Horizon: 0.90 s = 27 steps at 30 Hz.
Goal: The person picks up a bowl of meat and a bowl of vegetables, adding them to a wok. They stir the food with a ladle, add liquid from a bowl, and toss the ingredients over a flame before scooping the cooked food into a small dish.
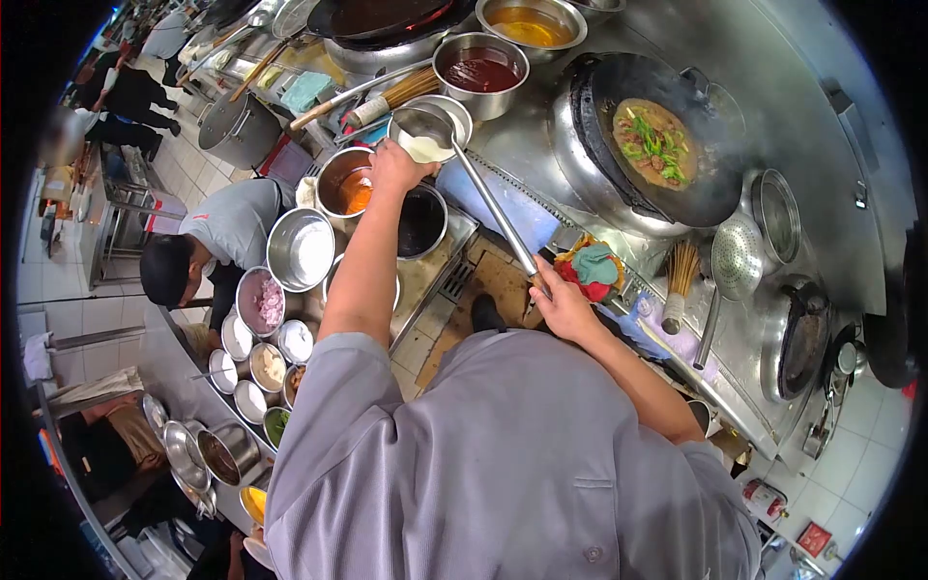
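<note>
My right hand (565, 304) is closed around the end of a long metal ladle handle (495, 208). The ladle's scoop (421, 122) rests over a small metal bowl (462, 108) with a pale, creamy content. At that bowl's near edge is my left hand (399, 166), its fingers curled on the rim and partly hidden. Beneath and beside my left hand stand a pot with orange-red liquid (356, 191) and a pot of dark liquid (422, 222). To the right, a steaming wok (710, 198) holds brown broth with green vegetables (655, 145).
A perforated skimmer (737, 256) and a bamboo brush (681, 271) lie right of my right hand. Behind the ladle are a pot of red sauce (480, 72) and another brush (406, 89). A co-worker (227, 227) bends over at the left, near several ingredient bowls.
</note>
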Motion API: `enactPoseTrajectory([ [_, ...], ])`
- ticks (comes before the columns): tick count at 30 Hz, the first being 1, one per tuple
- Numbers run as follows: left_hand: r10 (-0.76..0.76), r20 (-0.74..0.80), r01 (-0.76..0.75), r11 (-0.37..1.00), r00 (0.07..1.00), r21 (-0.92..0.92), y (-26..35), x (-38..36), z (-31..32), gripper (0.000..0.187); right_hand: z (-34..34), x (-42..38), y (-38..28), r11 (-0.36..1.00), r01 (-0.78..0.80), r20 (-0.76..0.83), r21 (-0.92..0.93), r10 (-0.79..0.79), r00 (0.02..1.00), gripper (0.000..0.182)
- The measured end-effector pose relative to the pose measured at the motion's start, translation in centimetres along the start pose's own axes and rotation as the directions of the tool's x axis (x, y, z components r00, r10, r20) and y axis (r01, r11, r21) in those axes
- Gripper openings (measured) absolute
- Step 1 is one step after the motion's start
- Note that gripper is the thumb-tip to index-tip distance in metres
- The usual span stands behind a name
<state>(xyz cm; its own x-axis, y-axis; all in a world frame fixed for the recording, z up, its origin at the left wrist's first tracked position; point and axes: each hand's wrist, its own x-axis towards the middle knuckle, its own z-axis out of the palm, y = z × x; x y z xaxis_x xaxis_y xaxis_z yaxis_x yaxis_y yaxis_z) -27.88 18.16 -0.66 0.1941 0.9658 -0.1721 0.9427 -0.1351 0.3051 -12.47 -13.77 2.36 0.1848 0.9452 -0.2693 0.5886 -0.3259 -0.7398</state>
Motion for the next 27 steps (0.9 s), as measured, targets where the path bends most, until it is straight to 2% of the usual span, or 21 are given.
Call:
enactPoseTrajectory([
  [7, 0.008, -0.012, -0.008, 1.000, 1.000, 0.004, 0.1, -0.4, -0.4, 0.100, -0.6, -0.8, -1.6, 0.993, 0.021, 0.007, 0.116, -0.022, 1.000, 0.053],
  [9, 0.001, -0.011, -0.001, 1.000, 1.000, 0.005, 0.0, -0.4, -0.3, 0.100, -1.4, -1.1, -3.2, 0.864, -0.255, 0.232, 0.433, 0.166, 0.958, 0.054],
  [10, 0.001, -0.014, -0.001, 1.000, 1.000, 0.003, 0.1, -0.5, -0.4, 0.099, -1.2, -1.0, -3.3, 0.865, -0.255, 0.235, 0.433, 0.165, 0.958, 0.054],
  [12, 0.000, -0.019, 0.001, 1.000, 1.000, 0.003, 0.0, -0.7, -0.5, 0.099, -1.1, -0.6, -3.5, 0.736, -0.317, 0.290, 0.597, 0.170, 0.942, 0.054],
  [16, 0.016, -0.039, -0.016, 1.000, 0.999, 0.012, -0.3, -0.5, 0.0, 0.099, -1.7, -0.2, -3.9, 0.645, -0.348, 0.337, 0.680, 0.146, 0.930, 0.055],
  [18, 0.025, -0.058, -0.025, 1.000, 0.998, 0.003, -0.2, -0.7, -0.1, 0.099, -2.5, -0.4, -4.5, 0.546, -0.415, 0.395, 0.728, 0.160, 0.904, 0.043],
  [19, -0.002, -0.047, 0.003, 1.000, 0.999, 0.008, -0.1, -1.1, -0.4, 0.100, -2.8, -0.3, -4.4, 0.551, -0.405, 0.389, 0.730, 0.152, 0.909, 0.043],
  [21, -0.059, -0.078, 0.059, 0.998, 0.995, -0.005, -0.3, -1.2, -0.5, 0.101, -3.6, 0.0, -4.1, 0.259, -0.498, 0.488, 0.827, 0.109, 0.866, 0.031],
  [22, -0.058, -0.093, 0.057, 0.998, 0.994, -0.007, -0.4, -1.7, -1.0, 0.101, -4.3, -0.1, -4.3, 0.267, -0.489, 0.481, 0.831, 0.098, 0.871, 0.031],
  [24, -0.088, -0.299, 0.054, 0.991, 0.950, -0.120, -0.4, -3.3, -1.7, 0.101, -5.8, -1.0, -4.7, 0.035, -0.492, 0.492, 0.870, 0.012, 0.870, 0.012],
  [25, -0.048, -0.388, -0.017, 0.987, 0.921, -0.162, -0.8, -4.2, -1.6, 0.099, -6.5, -1.6, -4.0, -0.062, -0.478, 0.475, 0.876, -0.062, 0.878, 0.021],
  [26, -0.045, -0.428, -0.057, 0.973, 0.902, -0.222, -1.1, -5.2, -1.4, 0.092, -7.4, -2.3, -3.6, -0.067, -0.459, 0.455, 0.886, -0.063, 0.888, 0.021],
  [27, -0.012, -0.446, -0.126, 0.953, 0.895, -0.277, -1.2, -6.5, -1.3, 0.079, -8.5, -3.1, -3.5, -0.224, -0.507, 0.477, 0.833, -0.176, 0.861, 0.027],
])
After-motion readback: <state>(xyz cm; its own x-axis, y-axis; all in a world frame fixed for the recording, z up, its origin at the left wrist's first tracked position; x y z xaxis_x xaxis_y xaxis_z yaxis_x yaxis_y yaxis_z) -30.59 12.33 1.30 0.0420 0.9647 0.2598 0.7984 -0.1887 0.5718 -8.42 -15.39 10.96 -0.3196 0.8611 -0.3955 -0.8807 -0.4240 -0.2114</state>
